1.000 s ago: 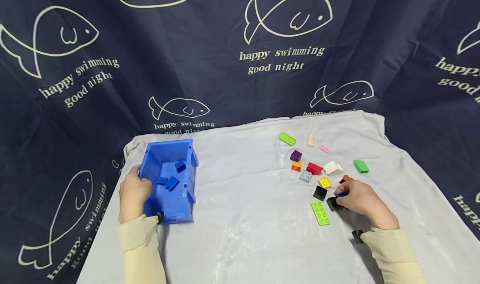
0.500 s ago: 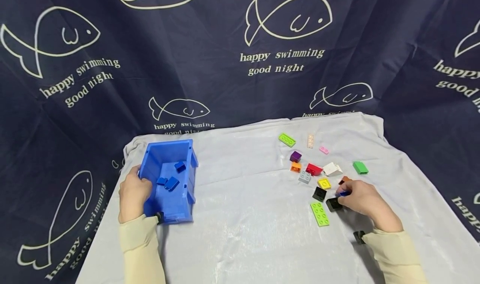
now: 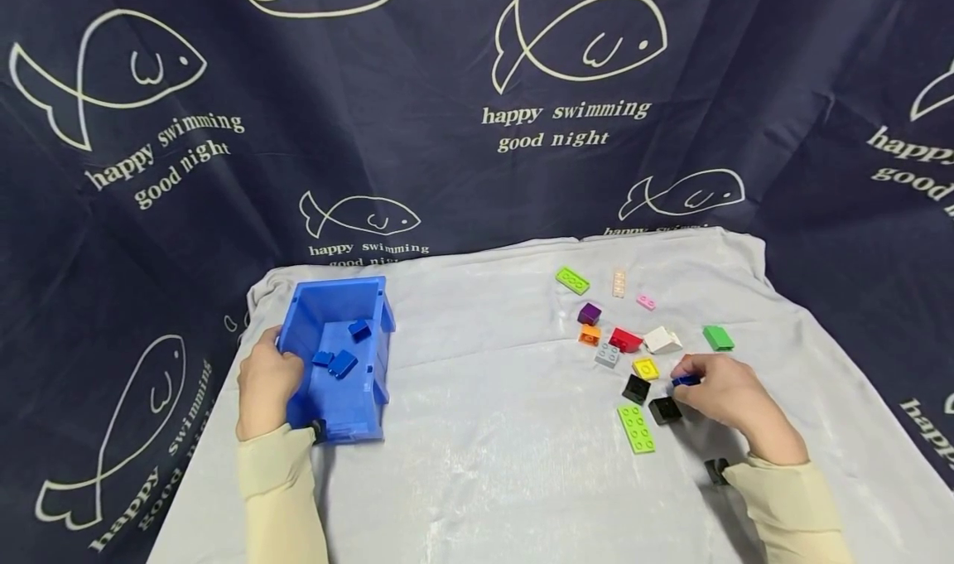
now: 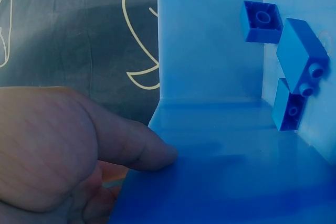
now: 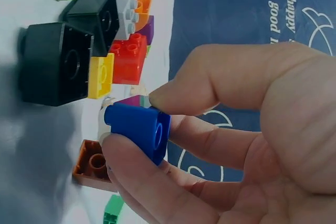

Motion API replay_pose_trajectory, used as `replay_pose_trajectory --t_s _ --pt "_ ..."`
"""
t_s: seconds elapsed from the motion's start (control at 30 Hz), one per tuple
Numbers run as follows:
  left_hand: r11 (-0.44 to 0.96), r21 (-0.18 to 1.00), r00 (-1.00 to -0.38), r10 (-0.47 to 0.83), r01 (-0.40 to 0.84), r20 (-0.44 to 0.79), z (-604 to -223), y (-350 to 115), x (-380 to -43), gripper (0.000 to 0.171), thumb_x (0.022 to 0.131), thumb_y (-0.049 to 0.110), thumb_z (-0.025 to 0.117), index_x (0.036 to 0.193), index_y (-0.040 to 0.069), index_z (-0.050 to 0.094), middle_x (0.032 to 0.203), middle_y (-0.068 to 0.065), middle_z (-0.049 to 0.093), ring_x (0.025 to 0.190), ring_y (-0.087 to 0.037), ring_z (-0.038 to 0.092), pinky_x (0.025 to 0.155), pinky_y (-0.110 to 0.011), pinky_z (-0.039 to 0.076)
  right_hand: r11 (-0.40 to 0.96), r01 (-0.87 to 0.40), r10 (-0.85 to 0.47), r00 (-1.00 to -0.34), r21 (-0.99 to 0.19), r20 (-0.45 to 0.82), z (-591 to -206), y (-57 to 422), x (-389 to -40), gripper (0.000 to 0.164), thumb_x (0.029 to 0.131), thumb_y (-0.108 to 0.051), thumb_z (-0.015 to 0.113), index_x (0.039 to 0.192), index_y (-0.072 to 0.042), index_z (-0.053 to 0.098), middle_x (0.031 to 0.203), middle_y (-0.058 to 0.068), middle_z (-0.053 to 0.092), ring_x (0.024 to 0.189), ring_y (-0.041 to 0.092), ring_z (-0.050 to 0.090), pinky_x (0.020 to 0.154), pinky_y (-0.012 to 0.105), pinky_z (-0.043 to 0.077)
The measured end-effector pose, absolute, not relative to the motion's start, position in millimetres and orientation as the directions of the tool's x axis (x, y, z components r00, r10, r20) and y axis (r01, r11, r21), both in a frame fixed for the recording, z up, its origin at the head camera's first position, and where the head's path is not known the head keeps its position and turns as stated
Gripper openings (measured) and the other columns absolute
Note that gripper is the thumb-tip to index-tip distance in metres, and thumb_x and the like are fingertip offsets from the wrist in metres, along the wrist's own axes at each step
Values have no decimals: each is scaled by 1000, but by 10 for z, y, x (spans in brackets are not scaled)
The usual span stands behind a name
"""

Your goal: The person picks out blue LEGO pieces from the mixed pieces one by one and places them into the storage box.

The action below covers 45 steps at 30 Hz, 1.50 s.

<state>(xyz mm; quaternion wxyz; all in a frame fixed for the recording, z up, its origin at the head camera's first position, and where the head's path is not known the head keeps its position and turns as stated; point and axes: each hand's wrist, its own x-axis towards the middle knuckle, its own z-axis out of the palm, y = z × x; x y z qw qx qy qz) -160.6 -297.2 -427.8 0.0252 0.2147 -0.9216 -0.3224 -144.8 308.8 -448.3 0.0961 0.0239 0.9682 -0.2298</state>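
My left hand (image 3: 270, 375) grips the left wall of a blue plastic bin (image 3: 378, 365), its thumb over the rim on the inside. Several blue building bricks (image 4: 302, 56) lie on the bin's floor. On the right, my right hand (image 3: 726, 394) pinches a blue building brick (image 5: 137, 127) between thumb and fingers. In the right wrist view a brown brick (image 5: 90, 166) lies just beyond that brick. Two black bricks (image 3: 666, 411) (image 3: 636, 390) and a yellow brick (image 3: 645, 369) lie to the left of the right hand.
More bricks are scattered on the white cloth (image 3: 477, 431): lime (image 3: 637, 429), red (image 3: 624, 340), grey (image 3: 607, 354), white (image 3: 662, 340), orange (image 3: 590, 335), purple (image 3: 589, 313), green (image 3: 719, 338) and pink (image 3: 645, 301). A dark fish-print curtain (image 3: 447, 166) hangs behind.
My right hand, with the blue brick in its fingers, has shifted slightly right, away from the nearer black brick. The left hand and bin have stayed put.
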Motion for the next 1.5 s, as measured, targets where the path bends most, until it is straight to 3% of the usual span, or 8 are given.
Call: replay_pose_trajectory --t_s 0.5,1.07,1.27,1.5 --pt "703 601 -907 -410 -380 -96 -4264 -2977 -1608 66 93 8 34 159 1 33 147 -38 47 126 -61 50 99 -71 42 888 27 -37 -991 -459 -130 -4267 2894 -1587 29 82 -25 77 106 -8 76 92 4 72 79 20 58 66 33 44" --pt "711 603 -914 -398 -362 -79 -4275 -2987 -1609 67 92 7 34 158 0 35 147 -38 47 126 -60 50 100 -70 42 881 -43 -87 -993 -471 -74 -4028 2487 -1817 24 85 -25 75 107 -13 75 107 13 72 86 27 60 69 35 45" --pt "709 600 -912 -401 -370 -89 -4252 -2970 -1614 65 93 7 35 158 -1 34 147 -39 46 125 -61 50 100 -71 42 859 -107 -137 -990 -501 -24 -4035 2281 -1904 22 84 -22 74 105 -14 76 101 8 73 83 24 61 71 36 46" --pt "713 599 -912 -402 -365 -78 -4241 -2968 -1596 65 93 7 35 157 -1 35 146 -39 46 124 -62 50 99 -71 43 807 -135 -165 -986 -574 0 -4033 2017 -1989 23 83 -18 72 105 -14 76 96 7 73 75 20 62 62 33 48"
